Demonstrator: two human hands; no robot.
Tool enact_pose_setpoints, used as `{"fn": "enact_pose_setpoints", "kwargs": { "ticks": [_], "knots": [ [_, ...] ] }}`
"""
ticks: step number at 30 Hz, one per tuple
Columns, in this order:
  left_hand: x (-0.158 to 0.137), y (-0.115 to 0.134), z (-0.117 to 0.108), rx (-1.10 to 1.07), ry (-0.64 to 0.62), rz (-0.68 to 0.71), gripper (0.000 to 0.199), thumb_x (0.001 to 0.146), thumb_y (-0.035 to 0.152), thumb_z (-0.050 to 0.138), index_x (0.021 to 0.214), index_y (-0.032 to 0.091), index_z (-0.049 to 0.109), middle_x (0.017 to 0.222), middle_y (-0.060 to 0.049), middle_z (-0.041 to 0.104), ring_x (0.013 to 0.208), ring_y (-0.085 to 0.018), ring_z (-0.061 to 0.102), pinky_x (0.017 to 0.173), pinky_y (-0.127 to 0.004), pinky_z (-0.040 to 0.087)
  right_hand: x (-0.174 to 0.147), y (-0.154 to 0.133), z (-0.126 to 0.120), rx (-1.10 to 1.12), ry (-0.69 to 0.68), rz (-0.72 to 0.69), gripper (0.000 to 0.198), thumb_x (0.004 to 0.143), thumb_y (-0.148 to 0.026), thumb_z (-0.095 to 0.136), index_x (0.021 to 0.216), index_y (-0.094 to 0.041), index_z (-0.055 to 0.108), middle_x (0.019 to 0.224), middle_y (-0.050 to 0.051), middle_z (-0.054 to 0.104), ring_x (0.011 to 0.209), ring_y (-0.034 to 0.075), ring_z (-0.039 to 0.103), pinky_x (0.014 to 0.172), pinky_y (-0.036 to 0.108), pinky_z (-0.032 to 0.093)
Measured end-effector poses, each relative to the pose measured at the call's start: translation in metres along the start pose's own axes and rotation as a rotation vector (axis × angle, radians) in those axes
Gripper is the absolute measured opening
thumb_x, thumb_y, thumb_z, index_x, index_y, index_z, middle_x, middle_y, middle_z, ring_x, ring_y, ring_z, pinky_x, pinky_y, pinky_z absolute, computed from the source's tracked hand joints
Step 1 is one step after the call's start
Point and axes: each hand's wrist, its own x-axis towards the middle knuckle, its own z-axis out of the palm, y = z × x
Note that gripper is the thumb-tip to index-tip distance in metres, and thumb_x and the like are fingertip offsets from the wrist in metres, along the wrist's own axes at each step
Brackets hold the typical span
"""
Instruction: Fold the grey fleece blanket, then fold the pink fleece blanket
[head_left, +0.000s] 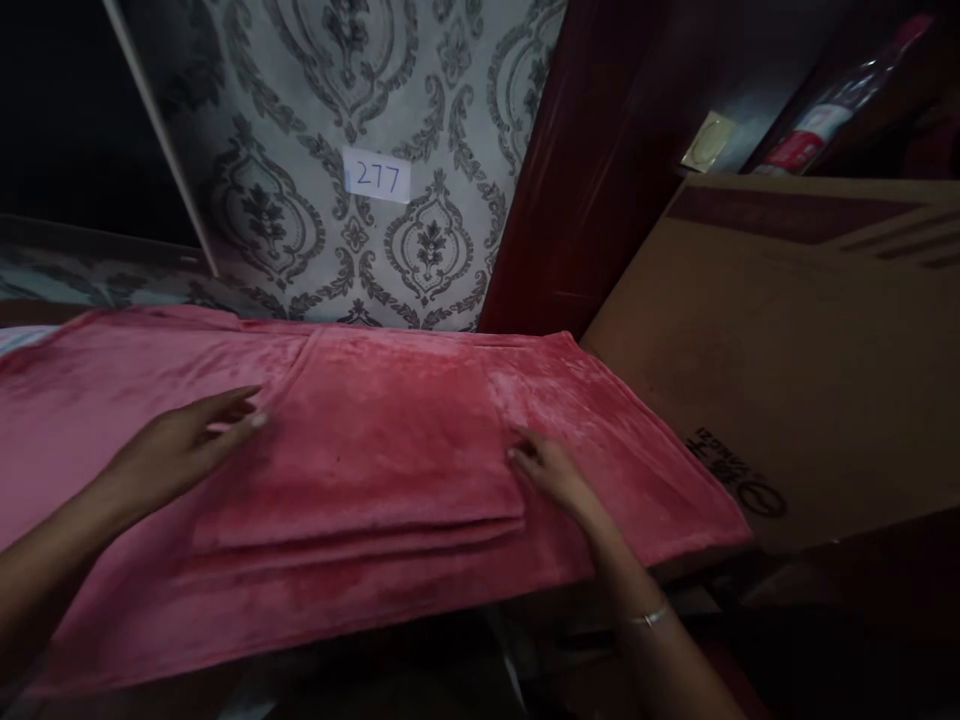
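A pink plush blanket (645, 480) lies spread over a surface, its front edge hanging toward me. In its middle sits a folded, layered section (375, 440), with stacked folds showing along the near side. My left hand (187, 440) is at the left edge of this section, thumb and fingers apart, with nothing held between them. At the section's right edge is my right hand (551, 468), fingers slightly bent and a small gap showing by the thumb. Whether its fingertips press on the fabric is hard to see.
A large cardboard box (795, 350) stands close on the right, with a bottle (817, 125) behind it. Patterned wallpaper (427, 250) bearing a paper label (377, 176) marked 277 backs the surface. A dark red post (555, 200) rises behind; a dark panel (82, 120) is at left.
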Motion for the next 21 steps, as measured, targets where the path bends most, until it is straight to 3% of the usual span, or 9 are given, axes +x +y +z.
{"fn": "enact_pose_setpoints", "kwargs": {
  "ticks": [2,4,7,10,13,21],
  "knots": [
    [0.022,0.023,0.008,0.015,-0.042,0.146,0.081,0.088,0.071,0.030,0.144,0.017,0.049,0.145,-0.008,0.057,0.130,-0.026,0.056,0.114,-0.043,0.042,0.025,-0.027,-0.002,-0.125,0.107,-0.132,0.058,0.091,-0.033,0.056,0.144,-0.010,0.053,0.138,0.016,0.062,0.126,0.028,0.058,0.110,0.044,0.041],
    [0.040,0.047,0.024,0.072,-0.111,0.292,0.081,0.089,0.068,0.034,0.146,0.013,0.047,0.155,-0.012,0.045,0.144,-0.028,0.040,0.122,-0.046,0.029,0.050,-0.057,0.006,-0.199,0.124,-0.277,0.062,0.095,-0.032,0.052,0.151,-0.007,0.042,0.151,0.017,0.049,0.140,0.025,0.045,0.117,0.040,0.033],
    [0.050,0.064,0.056,0.235,-0.222,0.338,0.078,0.092,0.060,0.039,0.153,0.011,0.037,0.162,-0.018,0.029,0.152,-0.034,0.022,0.123,-0.055,0.019,0.073,-0.083,0.034,-0.328,0.106,-0.327,0.064,0.099,-0.039,0.050,0.156,-0.016,0.034,0.162,0.013,0.033,0.151,0.026,0.026,0.122,0.045,0.023],
    [0.041,0.054,0.084,0.360,-0.339,0.301,0.069,0.095,0.054,0.040,0.155,0.021,0.035,0.164,-0.015,0.025,0.152,-0.039,0.017,0.119,-0.066,0.017,0.071,-0.077,0.066,-0.426,-0.033,-0.331,0.061,0.101,-0.051,0.045,0.157,-0.028,0.033,0.166,0.006,0.025,0.153,0.029,0.017,0.122,0.055,0.017],
    [0.029,0.035,0.099,0.376,-0.333,0.323,0.067,0.095,0.055,0.038,0.155,0.025,0.036,0.163,-0.012,0.027,0.152,-0.038,0.018,0.118,-0.067,0.019,0.059,-0.060,0.085,-0.457,-0.116,-0.336,0.060,0.102,-0.056,0.038,0.157,-0.031,0.032,0.167,0.003,0.022,0.154,0.029,0.015,0.122,0.055,0.012],
    [0.028,0.031,0.103,0.353,-0.257,0.345,0.067,0.094,0.058,0.038,0.152,0.026,0.041,0.161,-0.011,0.034,0.150,-0.038,0.024,0.117,-0.066,0.022,0.059,-0.054,0.084,-0.471,-0.130,-0.342,0.062,0.103,-0.059,0.035,0.158,-0.033,0.028,0.167,0.003,0.019,0.154,0.029,0.014,0.123,0.055,0.011]
  ]
}}
